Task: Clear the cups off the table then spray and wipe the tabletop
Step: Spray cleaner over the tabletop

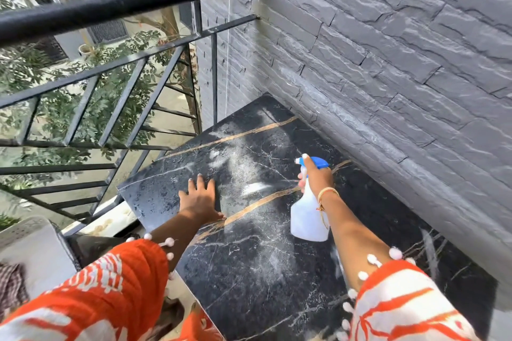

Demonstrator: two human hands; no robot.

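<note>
The tabletop (249,271) is black marble with gold veins and stands against a grey wall. No cups show on it. My right hand (315,174) grips a white spray bottle (307,219) with a blue head, held above the table's middle right, nozzle pointing left. A white streak of mist lies on the surface just left of the nozzle, and pale wet patches mark the far part. My left hand (201,199) rests flat on the tabletop near its left edge, fingers spread, holding nothing.
A grey stone-pattern wall (401,77) runs along the table's right side. A black metal railing (110,77) borders the far left, with trees below. A white chair (30,246) with a checked cloth (11,288) sits at lower left.
</note>
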